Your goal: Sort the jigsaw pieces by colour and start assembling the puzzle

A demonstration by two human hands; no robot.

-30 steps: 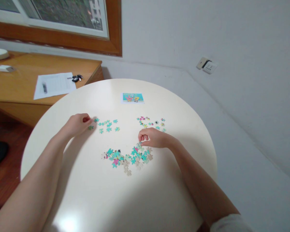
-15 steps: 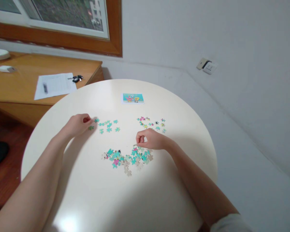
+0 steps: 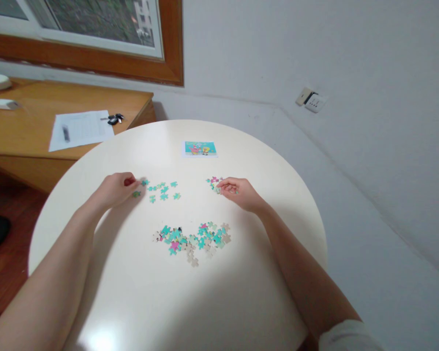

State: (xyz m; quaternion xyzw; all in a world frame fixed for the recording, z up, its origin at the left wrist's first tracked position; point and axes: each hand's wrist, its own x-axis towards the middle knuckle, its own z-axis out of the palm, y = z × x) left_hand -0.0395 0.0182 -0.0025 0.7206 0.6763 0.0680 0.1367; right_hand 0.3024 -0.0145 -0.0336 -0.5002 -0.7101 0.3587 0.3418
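Note:
My left hand (image 3: pixel 120 188) rests at the left of the white round table, thumb and fingers pinched together. Its fingertips are beside a teal puzzle piece (image 3: pixel 145 182); whatever they may hold is hidden. Loose teal pieces (image 3: pixel 164 190) lie spread to its right. My right hand (image 3: pixel 241 192) is over the pink and yellow pieces (image 3: pixel 214 180) on the right, covering part of that group. Its fingers are closed on what looks like a small puzzle piece, mostly hidden. Nearer to me lies a mixed pile of puzzle pieces (image 3: pixel 175 235), several turned grey side up.
A small picture card (image 3: pixel 200 148) with cartoon figures lies toward the far side of the round table (image 3: pixel 161 302). A wooden desk (image 3: pixel 131 100) at the left holds a paper sheet (image 3: pixel 81 129) and keys (image 3: pixel 115 118). A wall with a socket (image 3: pixel 315 103) stands behind.
My right hand has moved away from the near pile, up and to the right, over the pink and yellow pieces. My left hand has stayed in place.

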